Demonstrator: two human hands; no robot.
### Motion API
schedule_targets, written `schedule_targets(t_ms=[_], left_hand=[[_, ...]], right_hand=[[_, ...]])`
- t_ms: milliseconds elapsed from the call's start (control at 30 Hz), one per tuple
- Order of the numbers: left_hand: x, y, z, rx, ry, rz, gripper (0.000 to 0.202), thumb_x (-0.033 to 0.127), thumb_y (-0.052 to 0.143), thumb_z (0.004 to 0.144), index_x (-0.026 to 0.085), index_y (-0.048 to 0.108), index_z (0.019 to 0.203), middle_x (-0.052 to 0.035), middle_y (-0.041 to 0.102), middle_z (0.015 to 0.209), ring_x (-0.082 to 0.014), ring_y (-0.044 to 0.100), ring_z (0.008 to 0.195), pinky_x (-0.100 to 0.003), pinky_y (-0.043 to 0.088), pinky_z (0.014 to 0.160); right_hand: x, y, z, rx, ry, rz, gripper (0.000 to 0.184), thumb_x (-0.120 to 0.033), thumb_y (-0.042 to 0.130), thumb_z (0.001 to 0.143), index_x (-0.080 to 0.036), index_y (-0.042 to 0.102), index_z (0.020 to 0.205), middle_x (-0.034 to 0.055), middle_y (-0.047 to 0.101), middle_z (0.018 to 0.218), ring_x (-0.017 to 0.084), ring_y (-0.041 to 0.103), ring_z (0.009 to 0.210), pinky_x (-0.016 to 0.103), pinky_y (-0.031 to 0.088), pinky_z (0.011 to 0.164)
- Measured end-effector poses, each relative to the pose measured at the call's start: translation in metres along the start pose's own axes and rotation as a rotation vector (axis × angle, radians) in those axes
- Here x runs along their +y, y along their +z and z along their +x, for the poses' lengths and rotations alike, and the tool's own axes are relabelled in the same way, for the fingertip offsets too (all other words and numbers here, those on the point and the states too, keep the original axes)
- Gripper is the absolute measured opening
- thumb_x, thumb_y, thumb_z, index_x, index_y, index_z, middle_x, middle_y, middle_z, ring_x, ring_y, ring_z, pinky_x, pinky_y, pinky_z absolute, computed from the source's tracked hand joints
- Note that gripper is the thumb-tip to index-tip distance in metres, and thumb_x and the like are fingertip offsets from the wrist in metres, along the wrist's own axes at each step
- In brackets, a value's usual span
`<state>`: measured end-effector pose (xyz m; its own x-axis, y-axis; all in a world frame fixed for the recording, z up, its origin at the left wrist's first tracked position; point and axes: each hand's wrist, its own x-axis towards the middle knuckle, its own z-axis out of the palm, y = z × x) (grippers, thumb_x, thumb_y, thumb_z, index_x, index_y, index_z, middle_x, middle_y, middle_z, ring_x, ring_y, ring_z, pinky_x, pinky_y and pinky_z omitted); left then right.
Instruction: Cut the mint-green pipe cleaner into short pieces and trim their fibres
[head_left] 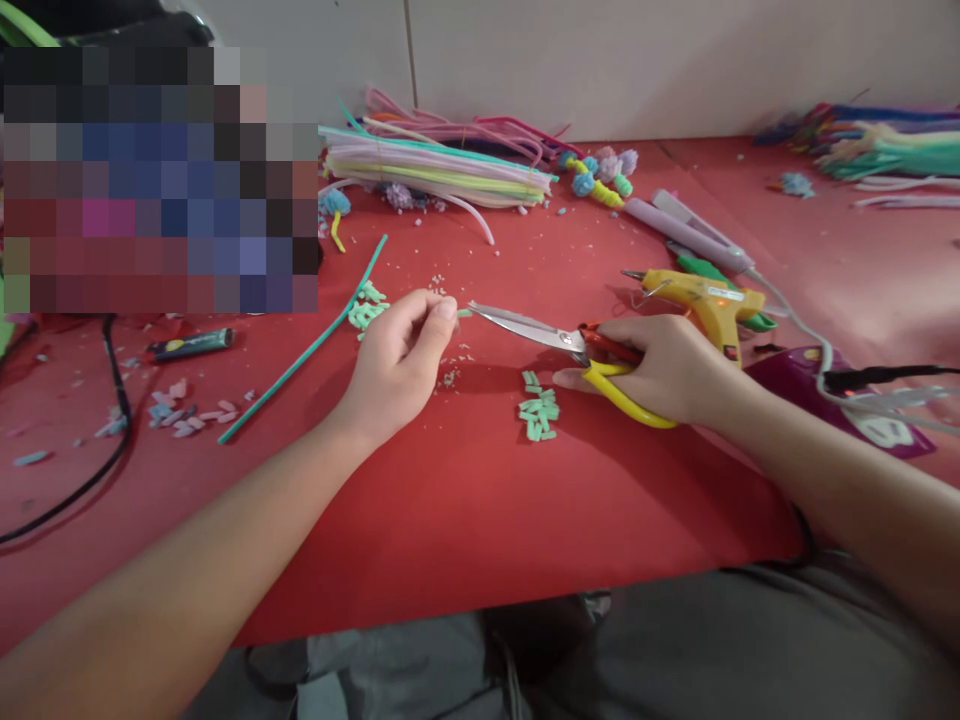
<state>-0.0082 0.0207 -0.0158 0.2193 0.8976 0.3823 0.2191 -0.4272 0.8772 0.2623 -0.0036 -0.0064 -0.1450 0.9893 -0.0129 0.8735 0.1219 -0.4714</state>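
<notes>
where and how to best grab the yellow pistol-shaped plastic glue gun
The yellow pistol-shaped plastic glue gun is probably best gripped by its handle, from the near side: that end points toward the viewer, while the metal nozzle faces left.

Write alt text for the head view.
A left hand pinches a small light green fuzzy piece; the right hand holds red-and-yellow-handled metal scissors beside it, above a red table bearing more short green pieces.

Left fingers (421,303) pinched, right fingers (571,379) curled; forearms (240,520) extended.
</notes>
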Motion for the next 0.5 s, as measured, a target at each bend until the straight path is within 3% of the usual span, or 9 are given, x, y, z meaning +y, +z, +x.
schedule_targets(t_ms=[500], left_hand=[[-0.0002, -0.0006, -0.0003, 0.000, 0.006, 0.035, 0.030, 0.033, 0.052, 0.102, 0.019, 0.053, 0.075, 0.0027, 0.041, 0.063, -0.0103, 0.038, 0.057, -0.025, 0.034, 0.051]], right_hand=[[0.0007, 0.0023, 0.0022, 0.044, -0.018, -0.039, 0.071, -0.081, 0.067, 0.068, -0.021, 0.031, 0.059, -0.0055, 0.026, 0.056, 0.010, 0.024, 0.058, 0.030, 0.023, 0.055]])
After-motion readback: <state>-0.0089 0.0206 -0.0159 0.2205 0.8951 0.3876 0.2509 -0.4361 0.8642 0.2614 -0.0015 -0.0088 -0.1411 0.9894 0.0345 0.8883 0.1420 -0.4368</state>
